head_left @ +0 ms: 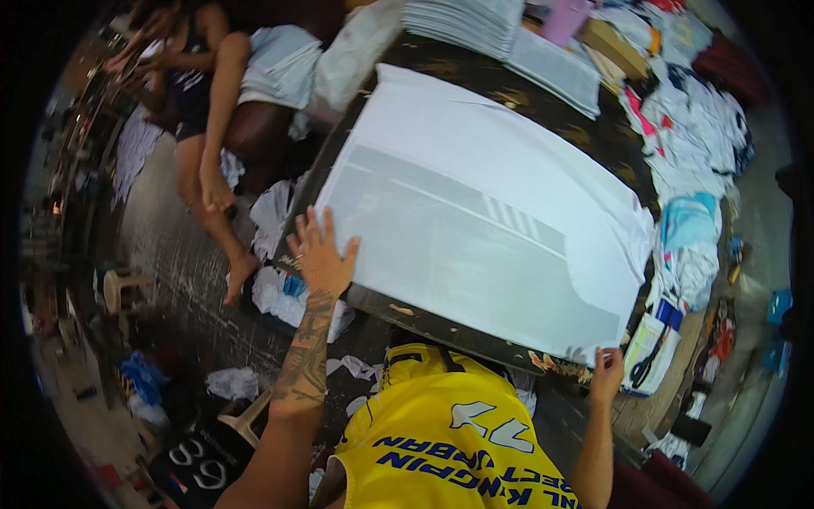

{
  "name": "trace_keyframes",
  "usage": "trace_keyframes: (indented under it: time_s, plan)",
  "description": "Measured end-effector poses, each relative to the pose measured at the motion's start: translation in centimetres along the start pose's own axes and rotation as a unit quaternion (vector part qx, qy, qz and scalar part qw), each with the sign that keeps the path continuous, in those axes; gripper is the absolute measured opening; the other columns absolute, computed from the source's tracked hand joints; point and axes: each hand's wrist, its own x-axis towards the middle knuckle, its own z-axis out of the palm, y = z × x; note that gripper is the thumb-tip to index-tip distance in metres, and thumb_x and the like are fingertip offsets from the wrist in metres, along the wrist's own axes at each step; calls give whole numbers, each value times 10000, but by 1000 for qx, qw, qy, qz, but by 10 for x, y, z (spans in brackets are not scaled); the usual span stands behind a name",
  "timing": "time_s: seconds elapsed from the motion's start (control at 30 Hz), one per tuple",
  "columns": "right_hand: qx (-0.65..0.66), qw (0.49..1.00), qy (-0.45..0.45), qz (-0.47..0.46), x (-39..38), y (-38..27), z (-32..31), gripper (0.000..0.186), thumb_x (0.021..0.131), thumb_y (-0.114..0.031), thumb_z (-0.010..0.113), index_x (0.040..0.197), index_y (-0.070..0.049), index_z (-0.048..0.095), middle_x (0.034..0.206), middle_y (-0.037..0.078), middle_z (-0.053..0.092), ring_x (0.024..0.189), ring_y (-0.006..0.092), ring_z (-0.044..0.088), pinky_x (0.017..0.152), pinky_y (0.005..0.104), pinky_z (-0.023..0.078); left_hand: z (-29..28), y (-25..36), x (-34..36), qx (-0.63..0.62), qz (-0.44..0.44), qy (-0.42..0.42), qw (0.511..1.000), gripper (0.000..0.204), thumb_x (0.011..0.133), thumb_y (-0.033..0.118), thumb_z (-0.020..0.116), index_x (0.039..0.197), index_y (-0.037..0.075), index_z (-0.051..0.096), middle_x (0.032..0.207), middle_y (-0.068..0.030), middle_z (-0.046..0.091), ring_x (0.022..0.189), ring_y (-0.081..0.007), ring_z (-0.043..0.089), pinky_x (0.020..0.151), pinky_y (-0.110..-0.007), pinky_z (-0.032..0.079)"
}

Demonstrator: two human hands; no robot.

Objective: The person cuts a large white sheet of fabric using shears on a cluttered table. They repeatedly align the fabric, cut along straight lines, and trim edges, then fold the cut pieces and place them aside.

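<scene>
A large white cloth [424, 114] lies spread over a dark patterned tabletop [475, 329]. On it is a pale grey panel [458, 250] with white stripes; I cannot tell whether it is a separate sheet or part of the cloth. My left hand [322, 259] rests flat at the left edge of the cloth, fingers spread. At the near right corner, my right hand [608, 373] has its fingers bent and pinched on the cloth's edge. Small wrinkles run along the cloth's right side.
Stacked folded white fabric [466, 30] sits at the table's far edge, beside a pink container [566, 21]. Scissors [649, 360] lie on a white package at right. Heaped clothes [695, 119] line the right side. A seated person [195, 76] is at far left, near a plastic stool [127, 288].
</scene>
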Motion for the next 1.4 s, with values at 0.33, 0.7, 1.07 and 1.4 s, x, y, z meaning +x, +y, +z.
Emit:
trace_keyframes:
  time_s: [0.33, 0.7, 1.07, 1.4]
  plan:
    - [-6, 983, 64, 175, 13, 168, -35, 573, 1032, -174, 665, 1526, 67, 503, 1586, 325, 482, 1464, 517, 451, 1209, 500, 411, -7, 247, -72, -269, 398, -159, 863, 574, 981, 271, 765, 1509, 104, 613, 1682, -198, 439, 1586, -432, 348, 1296, -556, 264]
    - [225, 930, -134, 257, 39, 224, -120, 461, 898, -332, 890, 1121, 7, 670, 975, 138, 723, 906, 259, 680, 812, 398, 531, 9, 471, -178, -255, 582, -284, 718, 193, 866, 185, 851, 1005, 97, 751, 1046, -60, 637, 1016, -308, 565, 911, -445, 433]
    - [273, 793, -463, 288, -197, 131, -90, 531, 924, -439, 874, 1151, -39, 608, 926, 101, 619, 906, 199, 545, 861, 405, 495, 6, 480, -175, -245, 621, -264, 696, 70, 917, 148, 804, 967, 103, 783, 1022, -35, 676, 1029, -287, 579, 901, -436, 393]
    - [415, 827, -291, 244, -129, 100, -15, 600, 864, -528, 920, 958, -45, 576, 753, 27, 494, 749, 155, 482, 696, 372, 428, -8, 470, -143, -229, 655, -280, 663, 121, 921, 214, 818, 1004, 137, 776, 1081, -12, 681, 1087, -268, 575, 966, -445, 363]
